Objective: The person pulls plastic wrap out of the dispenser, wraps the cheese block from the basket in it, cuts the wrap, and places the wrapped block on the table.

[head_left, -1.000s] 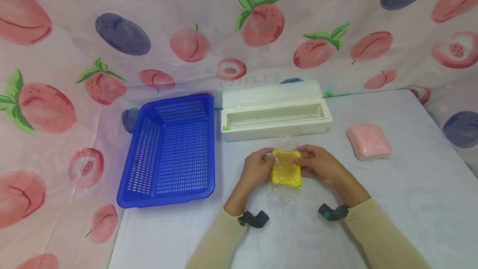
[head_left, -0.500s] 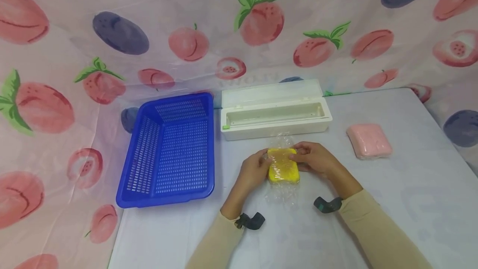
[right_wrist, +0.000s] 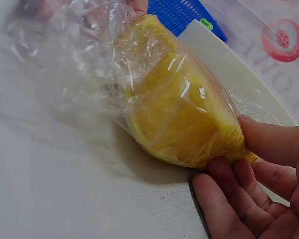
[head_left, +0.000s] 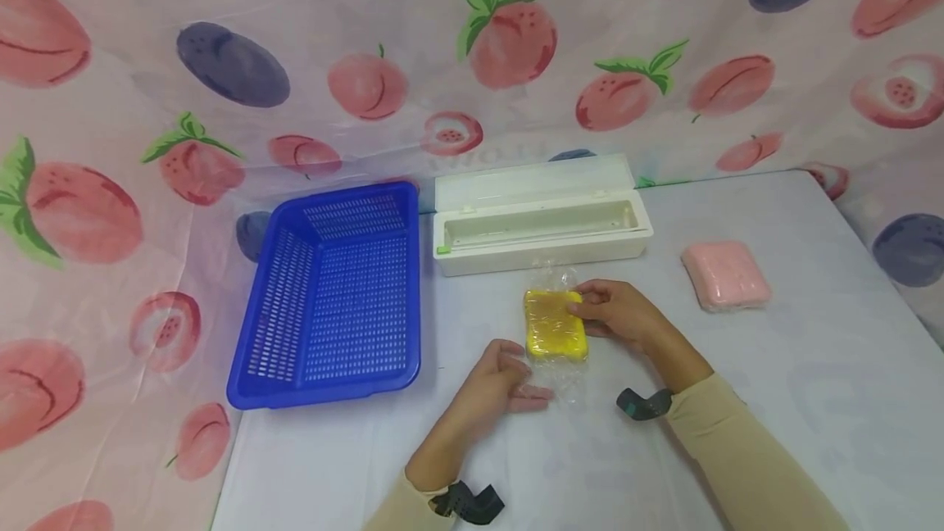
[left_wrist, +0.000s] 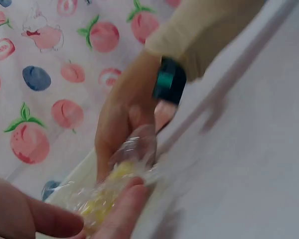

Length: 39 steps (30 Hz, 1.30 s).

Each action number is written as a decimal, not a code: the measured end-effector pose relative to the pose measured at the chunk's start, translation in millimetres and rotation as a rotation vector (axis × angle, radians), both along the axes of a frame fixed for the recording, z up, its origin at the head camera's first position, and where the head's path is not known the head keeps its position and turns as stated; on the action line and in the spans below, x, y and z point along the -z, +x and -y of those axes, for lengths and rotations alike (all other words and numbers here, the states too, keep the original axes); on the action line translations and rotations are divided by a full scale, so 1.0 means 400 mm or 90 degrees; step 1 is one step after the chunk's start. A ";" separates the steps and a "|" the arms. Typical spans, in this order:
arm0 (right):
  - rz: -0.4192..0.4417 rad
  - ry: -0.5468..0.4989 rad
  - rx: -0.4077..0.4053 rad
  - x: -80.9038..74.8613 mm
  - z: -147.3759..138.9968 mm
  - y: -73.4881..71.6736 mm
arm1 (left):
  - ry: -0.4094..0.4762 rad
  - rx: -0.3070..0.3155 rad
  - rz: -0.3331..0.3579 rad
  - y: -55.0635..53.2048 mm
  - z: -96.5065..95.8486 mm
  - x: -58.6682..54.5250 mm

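A yellow packet [head_left: 556, 326], soft-looking and wrapped in clear plastic film, is over the white table in front of me. My right hand [head_left: 615, 314] pinches its right edge, thumb on top and fingers beneath, as the right wrist view shows [right_wrist: 254, 184]. Loose crinkled film [right_wrist: 74, 64] sticks out past the packet's near and far ends. My left hand [head_left: 490, 392] is beside the near left corner, its fingers apart and lightly bent around the loose film end [head_left: 556, 379]. In the left wrist view, the left fingers [left_wrist: 124, 209] overlap the film and hide part of the packet.
A blue perforated basket [head_left: 361, 310] stands to the left. Behind the packet lies a long white film dispenser box [head_left: 546, 252] with its lid [head_left: 534, 183] raised. A pink film-wrapped packet [head_left: 726, 275] lies at right. A fruit-printed curtain [head_left: 295, 39] hangs behind the table.
My left hand has let go of the packet's left edge and moved toward me, to the near film end. The packet has shifted slightly left, still held by my right hand.
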State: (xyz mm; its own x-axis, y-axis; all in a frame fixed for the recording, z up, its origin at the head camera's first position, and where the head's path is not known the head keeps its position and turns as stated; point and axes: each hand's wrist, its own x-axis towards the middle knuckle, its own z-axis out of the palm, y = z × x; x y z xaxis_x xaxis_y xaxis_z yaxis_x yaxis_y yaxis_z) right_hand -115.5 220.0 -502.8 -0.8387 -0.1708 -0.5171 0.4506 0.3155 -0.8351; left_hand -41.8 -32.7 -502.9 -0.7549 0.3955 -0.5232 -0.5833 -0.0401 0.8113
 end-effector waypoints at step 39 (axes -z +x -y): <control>-0.011 0.013 -0.006 0.010 0.001 0.000 | -0.551 0.196 -0.820 -0.061 -0.039 -0.045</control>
